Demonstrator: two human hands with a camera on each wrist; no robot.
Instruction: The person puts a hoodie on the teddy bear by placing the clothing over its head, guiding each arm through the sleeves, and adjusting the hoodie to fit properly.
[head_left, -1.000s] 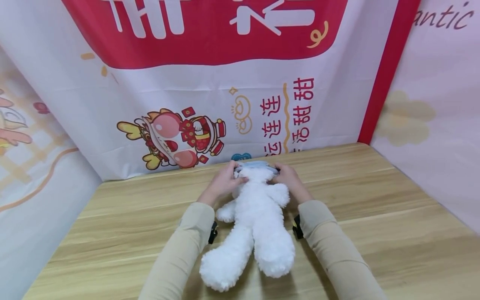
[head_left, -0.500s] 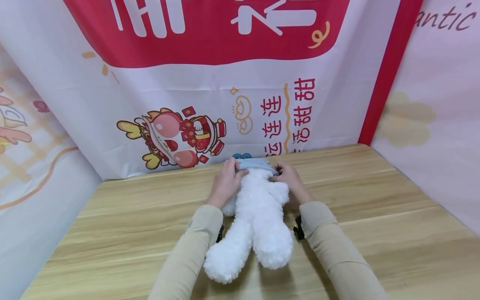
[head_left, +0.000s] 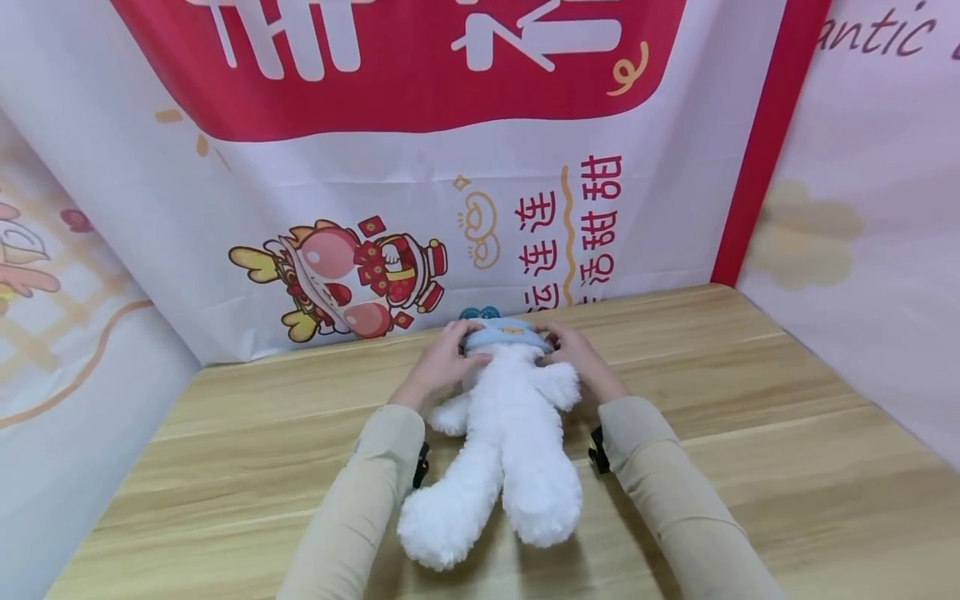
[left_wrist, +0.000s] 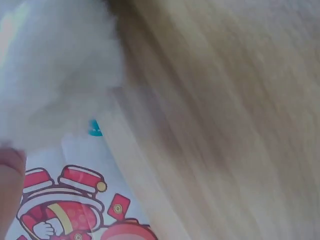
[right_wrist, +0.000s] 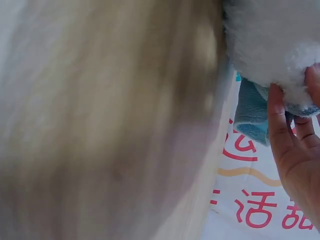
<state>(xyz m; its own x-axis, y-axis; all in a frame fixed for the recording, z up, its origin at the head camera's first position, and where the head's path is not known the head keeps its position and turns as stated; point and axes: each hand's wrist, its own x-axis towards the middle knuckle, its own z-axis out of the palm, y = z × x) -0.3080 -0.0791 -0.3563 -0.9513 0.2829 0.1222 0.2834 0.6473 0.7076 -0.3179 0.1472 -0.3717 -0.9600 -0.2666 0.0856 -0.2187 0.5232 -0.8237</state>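
A white fluffy plush toy (head_left: 512, 408) lies on the table in the head view, legs toward me and head at the far end. Round its head sits a light blue cloth headpiece (head_left: 504, 332) with a small orange patch. My left hand (head_left: 444, 358) grips its left side, thumb over the white plush. On the other side my right hand (head_left: 573, 354) pinches the headpiece and plush edge. In the right wrist view, a flap of blue cloth (right_wrist: 252, 112) hangs beside my fingers. The left wrist view shows mostly blurred white plush (left_wrist: 60, 70); the toy's face is hidden.
The wooden table (head_left: 750, 400) ends against a white printed cloth backdrop (head_left: 360, 167) just beyond the toy's head. Side cloths (head_left: 885, 250) border the table at right and left. Black wrist straps (head_left: 597, 451) show at both cuffs.
The crumpled blue headpiece has spread smoother, and its orange patch now shows. My left hand moved inward, then back out to the left. The right hand stays nearly in place.
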